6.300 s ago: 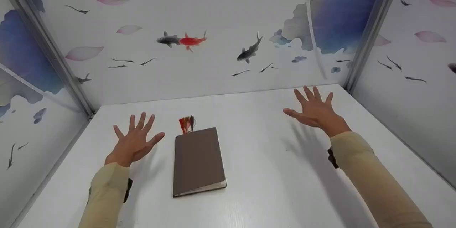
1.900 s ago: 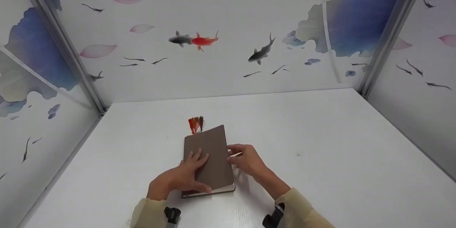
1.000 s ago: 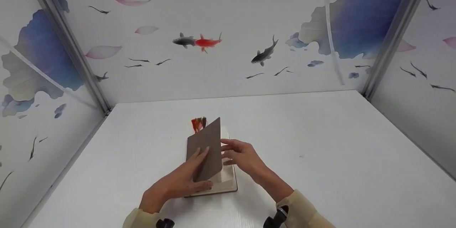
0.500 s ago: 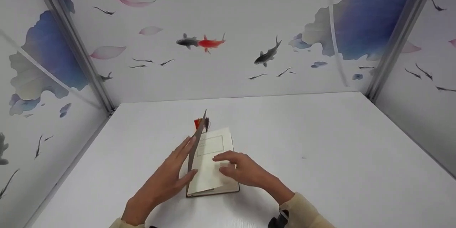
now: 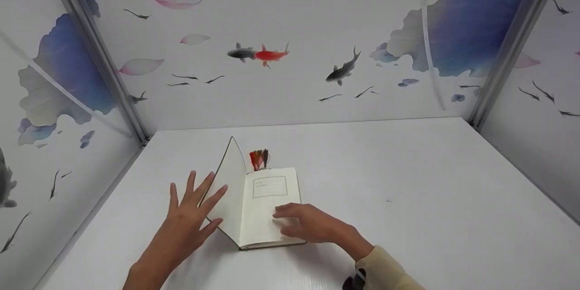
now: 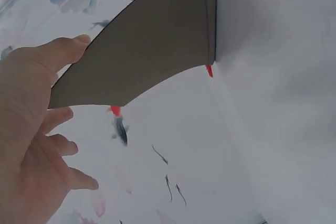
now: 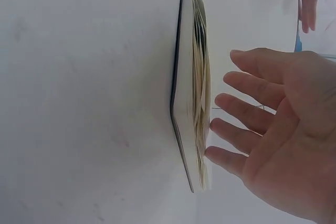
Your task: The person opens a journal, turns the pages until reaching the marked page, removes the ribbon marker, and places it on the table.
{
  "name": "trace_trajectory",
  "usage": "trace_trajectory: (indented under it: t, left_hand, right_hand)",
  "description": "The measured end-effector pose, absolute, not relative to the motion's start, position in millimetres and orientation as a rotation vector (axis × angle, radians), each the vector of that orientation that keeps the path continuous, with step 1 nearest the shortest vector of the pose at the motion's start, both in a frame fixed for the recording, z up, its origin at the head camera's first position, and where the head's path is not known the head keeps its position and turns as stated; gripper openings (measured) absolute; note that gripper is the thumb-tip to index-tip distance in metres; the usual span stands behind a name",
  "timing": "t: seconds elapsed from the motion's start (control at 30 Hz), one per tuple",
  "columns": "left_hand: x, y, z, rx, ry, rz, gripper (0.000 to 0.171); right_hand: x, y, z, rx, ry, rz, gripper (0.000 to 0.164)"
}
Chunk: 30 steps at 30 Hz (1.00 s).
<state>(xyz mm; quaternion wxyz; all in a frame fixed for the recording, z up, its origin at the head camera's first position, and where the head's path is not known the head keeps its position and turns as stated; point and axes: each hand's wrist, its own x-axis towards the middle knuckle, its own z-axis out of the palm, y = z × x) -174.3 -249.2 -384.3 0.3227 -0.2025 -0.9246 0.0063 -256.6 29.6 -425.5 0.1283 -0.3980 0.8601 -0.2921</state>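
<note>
On the white table [image 5: 408,167] lies a notebook [image 5: 260,219] with a brown cover, its first page exposed and bearing a printed box. The front cover [image 5: 231,167] stands tilted up to the left. My left hand [image 5: 183,224] is at the cover's free edge with fingers straight and spread; thumb and index overlap its inner face. In the left wrist view the brown outside of the cover [image 6: 147,40] shows. My right hand [image 5: 315,224] is over the lower right of the page, fingers slightly bent, fingertips at the paper. Its thumb and fingers are apart.
A red, orange and dark tassel [image 5: 259,159] sticks out from the notebook's top edge. White panels [image 5: 281,99] printed with fish and petals enclose the table at back and sides, with metal posts at the corners.
The notebook was closed at first. My hands came to it, the right at its free edge; the cover rose and swung left with my left hand. My right hand moved onto the page.
</note>
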Motion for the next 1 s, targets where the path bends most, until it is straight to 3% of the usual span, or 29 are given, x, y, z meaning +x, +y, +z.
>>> trace_trajectory:
  t: [0.2, 0.37, 0.53, 0.8, 1.0]
  left_hand:
    - [-169, -255, -388, -0.423, -2.502, 0.203, 0.050]
    - [-168, -254, -394, -0.292, -2.642, 0.259, 0.043]
    - [-174, -253, -404, -0.224, -2.843, 0.203, 0.047]
    - [-195, -242, -413, -0.133, -3.277, -0.393, 0.058]
    - [-214, -235, -419, -0.137, -3.377, -0.529, 0.063]
  right_hand:
    - [-255, 28, -427, -1.129, 2.503, -0.760, 0.040]
    - [-253, 26, -426, -1.182, 2.531, -0.637, 0.039]
    - [-251, 26, -424, -1.193, 2.531, -0.546, 0.042]
    - [-250, 26, -423, -1.305, 2.540, -0.544, 0.043]
    - [-248, 26, -425, -1.227, 2.539, -0.532, 0.046]
